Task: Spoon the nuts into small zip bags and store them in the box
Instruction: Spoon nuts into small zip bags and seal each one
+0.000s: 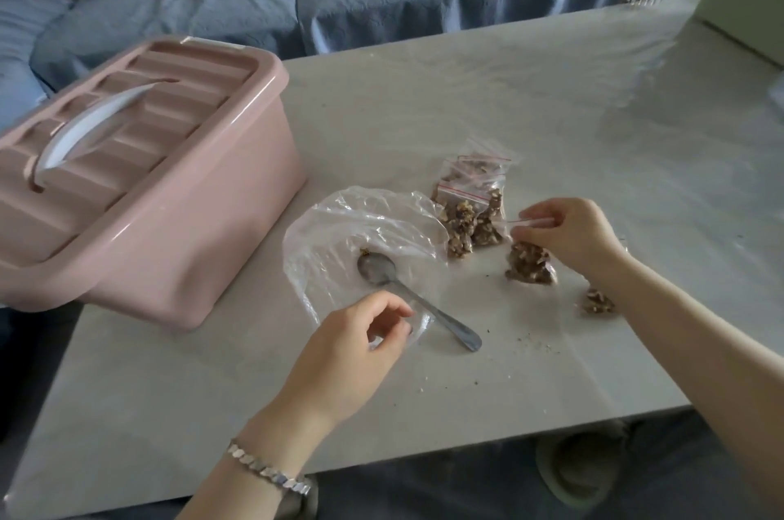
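Sealing seems to be the step in hand: the right hand (568, 235) is pinching the red-lined top of a small zip bag (530, 262), whose nut-filled bottom is resting on the table (466, 95) just beside a pile of filled bags (471, 205). The left hand (360, 337) is hovering with curled fingers over the near edge of the big clear bag (360, 218), close to the handle of the spoon (418, 299). Whether it is gripping the plastic or nothing at all, I cannot tell. The spoon is lying with its bowl on that big bag, which is looking almost emptied, with only a crumb or 2 of nuts near the bowl. 1 more small packet of nuts (596, 301) is sitting by the right forearm, and crumbs (530, 343) are scattered near the table's front edge. To close the bag well, the left hand should probably be coming across to steady the far end of the strip while the right fingers are running along it, pressing out air and keeping nut dust out of the track, since grit there could be stopping the seal. The pink box (191, 248) is standing at the left with its lid (127, 120) on, so it will be needing opening before any bags are going in.
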`<state>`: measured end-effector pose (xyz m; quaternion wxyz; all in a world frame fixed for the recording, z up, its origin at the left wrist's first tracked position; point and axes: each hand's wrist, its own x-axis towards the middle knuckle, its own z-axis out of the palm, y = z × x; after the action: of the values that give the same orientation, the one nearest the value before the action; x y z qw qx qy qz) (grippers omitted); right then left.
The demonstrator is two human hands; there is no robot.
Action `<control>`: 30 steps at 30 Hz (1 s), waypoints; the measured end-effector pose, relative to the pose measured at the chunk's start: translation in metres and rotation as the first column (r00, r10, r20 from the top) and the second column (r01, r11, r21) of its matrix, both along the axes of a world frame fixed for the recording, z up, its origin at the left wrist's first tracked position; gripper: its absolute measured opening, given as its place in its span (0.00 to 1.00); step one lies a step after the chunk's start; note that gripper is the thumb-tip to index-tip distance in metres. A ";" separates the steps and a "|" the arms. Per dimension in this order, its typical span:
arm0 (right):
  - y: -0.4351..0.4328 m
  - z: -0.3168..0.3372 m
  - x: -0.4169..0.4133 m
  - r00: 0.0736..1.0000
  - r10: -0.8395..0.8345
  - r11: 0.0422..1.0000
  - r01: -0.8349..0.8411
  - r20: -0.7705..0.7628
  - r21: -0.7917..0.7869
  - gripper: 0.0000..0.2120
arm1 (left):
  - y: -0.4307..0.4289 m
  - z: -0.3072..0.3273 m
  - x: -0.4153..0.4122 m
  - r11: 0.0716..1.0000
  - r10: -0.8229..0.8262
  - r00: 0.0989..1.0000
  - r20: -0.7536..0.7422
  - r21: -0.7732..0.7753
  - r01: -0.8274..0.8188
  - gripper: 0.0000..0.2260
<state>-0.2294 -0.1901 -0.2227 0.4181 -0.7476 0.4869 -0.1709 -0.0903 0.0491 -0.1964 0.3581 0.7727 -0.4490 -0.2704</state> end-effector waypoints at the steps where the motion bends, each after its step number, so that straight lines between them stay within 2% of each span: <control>1: 0.006 0.005 -0.006 0.999 -0.002 1.000 0.002 0.044 0.007 0.11 | -0.002 0.000 -0.001 1.000 0.010 1.000 -0.022 -0.005 -0.010 0.09; 3: 0.020 0.020 -0.016 0.992 0.022 0.999 -0.025 0.127 0.020 0.04 | -0.009 0.001 -0.004 0.999 0.026 0.996 -0.088 -0.032 -0.029 0.09; 4: 0.029 0.028 -0.018 0.984 0.037 0.999 -0.043 0.173 0.033 0.04 | -0.013 0.001 -0.007 0.998 0.029 0.990 -0.137 -0.058 -0.038 0.11; 8: 0.072 0.052 -0.020 0.933 0.145 0.980 -0.182 0.330 0.084 0.10 | -0.027 0.001 -0.021 0.993 -0.033 0.946 -0.322 -0.116 -0.005 0.25; 9: 0.083 0.052 -0.019 0.917 0.188 0.970 -0.230 0.351 0.079 0.12 | -0.028 0.000 -0.024 0.992 -0.043 0.928 -0.369 -0.127 -0.005 0.25; 12: 0.111 0.038 -0.014 0.908 0.259 0.955 -0.292 0.329 0.054 0.12 | -0.026 -0.008 -0.028 0.985 -0.036 0.918 -0.394 -0.168 -0.034 0.12; 16: 0.130 0.013 -0.008 0.925 0.248 0.953 -0.286 0.289 0.099 0.13 | -0.007 -0.019 -0.025 0.988 0.073 0.961 -0.266 -0.115 -0.107 0.15; 18: 0.137 0.004 -0.006 0.934 0.205 0.952 -0.260 0.293 0.162 0.12 | -0.001 -0.025 -0.023 0.982 0.148 0.957 -0.249 -0.074 -0.171 0.14; 22: 0.145 -0.004 -0.001 0.939 0.070 0.941 -0.174 0.338 0.289 0.10 | 0.002 -0.027 -0.024 0.953 0.243 0.859 -0.450 -0.057 -0.299 0.09; 25: 0.147 -0.003 0.001 0.936 0.040 0.937 -0.157 0.350 0.313 0.07 | 0.004 -0.026 -0.023 0.943 0.249 0.822 -0.513 -0.066 -0.326 0.07; 30: 0.146 -0.001 -0.003 0.961 0.057 0.947 -0.137 0.269 0.290 0.04 | 0.007 -0.029 -0.016 0.922 0.297 0.743 -0.600 -0.023 -0.387 0.09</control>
<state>-0.2326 -0.0443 -0.2242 0.5963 -0.6686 0.4113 -0.1680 -0.1063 0.0566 -0.2255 0.5777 0.6921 -0.1852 -0.3910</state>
